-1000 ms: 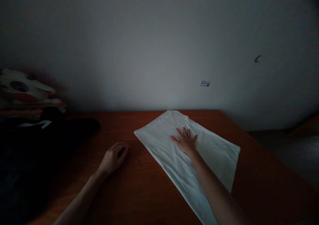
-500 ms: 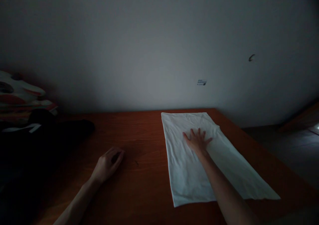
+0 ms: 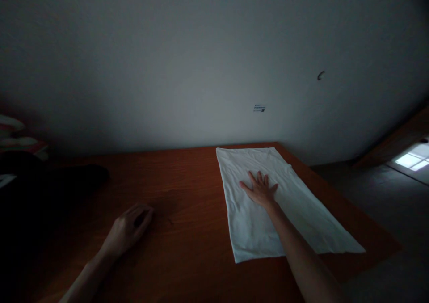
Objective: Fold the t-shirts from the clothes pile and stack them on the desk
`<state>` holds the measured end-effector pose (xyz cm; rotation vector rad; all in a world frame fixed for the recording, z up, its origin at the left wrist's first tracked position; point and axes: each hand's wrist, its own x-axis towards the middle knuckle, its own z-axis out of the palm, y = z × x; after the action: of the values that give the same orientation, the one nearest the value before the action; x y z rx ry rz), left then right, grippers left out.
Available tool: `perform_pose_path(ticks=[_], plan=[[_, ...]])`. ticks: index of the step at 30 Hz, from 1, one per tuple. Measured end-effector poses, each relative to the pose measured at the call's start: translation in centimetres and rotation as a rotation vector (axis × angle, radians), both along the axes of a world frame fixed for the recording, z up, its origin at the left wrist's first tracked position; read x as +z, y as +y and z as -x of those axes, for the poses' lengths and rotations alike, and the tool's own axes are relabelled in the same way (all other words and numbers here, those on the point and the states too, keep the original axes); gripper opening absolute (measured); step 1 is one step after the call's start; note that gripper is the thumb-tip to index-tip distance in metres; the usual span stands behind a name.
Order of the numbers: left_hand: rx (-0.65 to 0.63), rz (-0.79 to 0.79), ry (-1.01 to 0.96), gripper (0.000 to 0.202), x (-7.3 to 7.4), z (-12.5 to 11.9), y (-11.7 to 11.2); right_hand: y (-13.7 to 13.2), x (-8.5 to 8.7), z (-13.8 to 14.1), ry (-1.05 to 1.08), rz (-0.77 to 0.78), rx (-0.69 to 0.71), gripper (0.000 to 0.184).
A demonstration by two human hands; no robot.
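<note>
A folded white cloth (image 3: 254, 222) lies flat on the right part of a brown wooden table (image 3: 187, 240), its far edge close to the wall. My right hand (image 3: 259, 189) rests palm down on the cloth's upper middle, fingers stretched out and slightly spread. My left hand (image 3: 129, 228) lies on the bare wood to the left, well apart from the cloth, fingers loosely curled with nothing visible in them.
A dark heap of fabric (image 3: 50, 191) covers the table's left side, with pale and red items (image 3: 16, 137) stacked behind it. A grey wall rises just behind the table. The table's right edge drops to a dim floor with a lit patch (image 3: 410, 160).
The cloth has turned under my right hand from a diagonal lie to roughly square with the table, nearer the right edge. The view has shifted right. My left hand has stayed resting on the wood.
</note>
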<state>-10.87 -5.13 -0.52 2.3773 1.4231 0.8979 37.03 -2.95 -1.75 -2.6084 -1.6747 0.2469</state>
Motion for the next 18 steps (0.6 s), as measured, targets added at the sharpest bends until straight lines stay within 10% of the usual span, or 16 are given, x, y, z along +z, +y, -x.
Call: perform_pose_path(ticks=[18], plan=[[0.03, 0.032, 0.003, 0.043, -0.1, -0.1, 0.0, 0.2, -0.4, -8.5, -0.07, -0.006, 0.096, 0.079]])
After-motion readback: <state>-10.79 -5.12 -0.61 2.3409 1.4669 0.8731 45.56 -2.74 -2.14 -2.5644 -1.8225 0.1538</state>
